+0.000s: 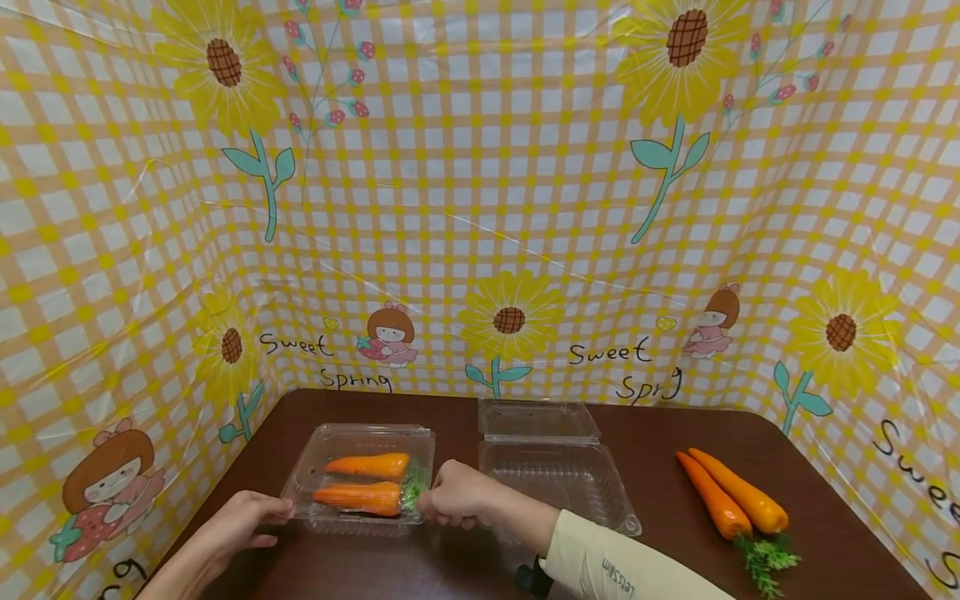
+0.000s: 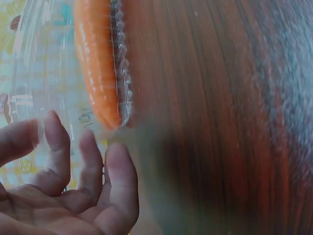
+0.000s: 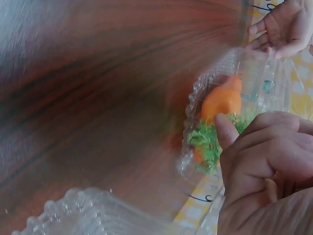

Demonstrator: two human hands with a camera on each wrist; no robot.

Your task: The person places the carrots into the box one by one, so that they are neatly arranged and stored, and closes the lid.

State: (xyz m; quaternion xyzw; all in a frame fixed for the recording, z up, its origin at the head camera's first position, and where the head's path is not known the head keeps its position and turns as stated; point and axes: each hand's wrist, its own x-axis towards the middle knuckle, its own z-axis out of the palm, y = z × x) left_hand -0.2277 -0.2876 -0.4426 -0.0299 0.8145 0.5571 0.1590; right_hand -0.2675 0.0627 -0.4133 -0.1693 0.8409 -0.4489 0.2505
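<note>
A clear plastic clamshell box (image 1: 360, 439) sits at the left of the table, its lid over two orange carrots (image 1: 367, 465) with green tops (image 3: 208, 142). My left hand (image 1: 243, 521) touches the box's left front corner with its fingertips, the fingers spread and slightly bent. At the right front corner, my right hand (image 1: 459, 496) has its fingers curled and pinches the lid edge beside the carrot greens. The left wrist view shows one carrot (image 2: 98, 58) inside the box, just beyond the left fingers (image 2: 122, 166).
Right of centre stands a second clear clamshell box (image 1: 551, 471) with its lid (image 1: 536, 419) folded back, partly behind my right forearm. Two more carrots (image 1: 735, 492) with green tops lie at the right of the dark brown table (image 1: 652, 467). A checked sunflower-print cloth (image 1: 480, 208) surrounds the table.
</note>
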